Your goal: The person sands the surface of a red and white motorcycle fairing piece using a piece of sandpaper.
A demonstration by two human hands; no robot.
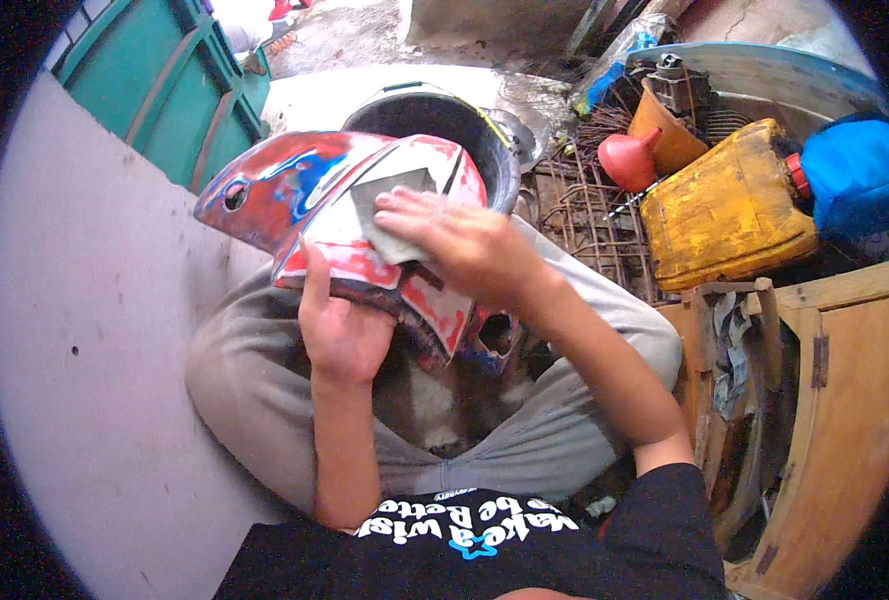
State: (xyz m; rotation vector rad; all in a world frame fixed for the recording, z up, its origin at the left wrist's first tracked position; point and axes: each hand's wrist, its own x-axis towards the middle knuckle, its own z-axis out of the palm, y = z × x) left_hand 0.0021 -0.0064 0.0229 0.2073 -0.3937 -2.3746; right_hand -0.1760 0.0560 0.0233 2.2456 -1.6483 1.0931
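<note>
A curved vehicle body panel point(337, 228), patched red, white and blue with worn paint, lies tilted above my lap. My left hand point(343, 335) grips its near edge from below, the thumb up along the side and the other fingers hidden underneath. On the white area my right hand point(465, 240) presses a grey-green sheet of sandpaper point(373, 205), fingers laid across it. Just beyond the panel stands a black bucket point(506, 165), partly covered by it. A hole point(235, 196) shows at the panel's far left end.
A pale wall point(75, 300) rises close on my left, with a green metal door point(165, 90) beyond. To the right are a rusty wire grid point(600, 225), a yellow jerrycan point(730, 205), a red funnel point(630, 160) and a blue container point(853, 170). A wooden cabinet point(850, 390) stands near right.
</note>
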